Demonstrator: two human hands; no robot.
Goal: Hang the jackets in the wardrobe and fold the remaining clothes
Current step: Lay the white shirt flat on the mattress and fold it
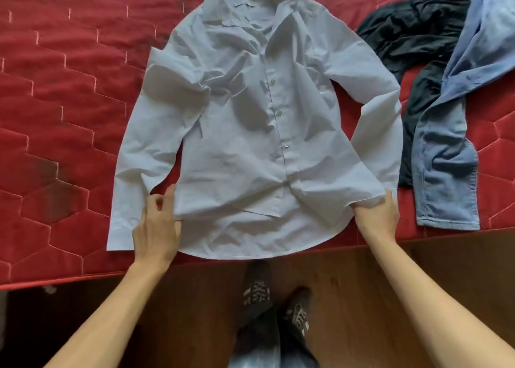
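— Operator: I'm seeing a pale blue-white shirt [250, 144] and a red bed [55, 89], hexagon-stitched.
— Spotter: Other colours?
— Operator: I've got a black garment [412, 33], faded blue jeans [446, 158] and a brown wooden floor [195, 298].

Lighting: soft, diffuse, fairly bright on the white shirt [245, 150]; no glare. Pale grey shadows sit in its creases. The wooden floor [195, 298] under the red mattress [55, 89] is dim. Wide-angle distortion bows the mattress edge. Focus is slightly soft overall, more so toward the corners.
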